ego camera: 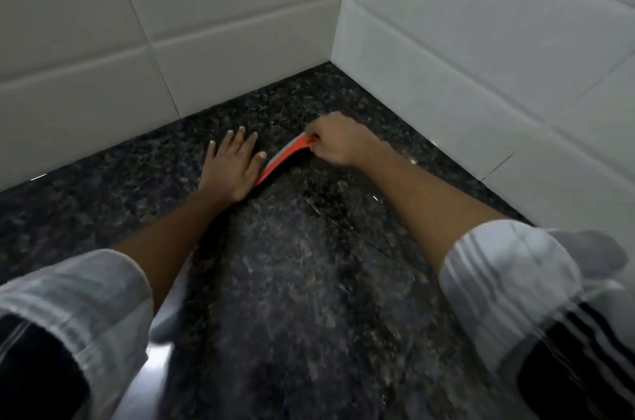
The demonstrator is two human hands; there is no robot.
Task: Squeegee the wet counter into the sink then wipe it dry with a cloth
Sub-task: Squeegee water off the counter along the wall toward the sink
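A dark speckled granite counter (309, 265) fills the lower view and runs into a tiled corner. An orange squeegee (283, 158) with a grey blade lies edge-down on the counter near that corner. My right hand (338, 143) is closed around its far end. My left hand (233, 163) lies flat on the counter with fingers spread, its thumb side touching the squeegee's near end. A wet sheen shows on the granite in front of the blade. No cloth is in view.
White tiled walls (206, 24) stand behind and to the right (481, 41), meeting at a corner just past my hands. A shiny steel surface (151, 371), maybe the sink's rim, shows at the lower left beside my sleeve.
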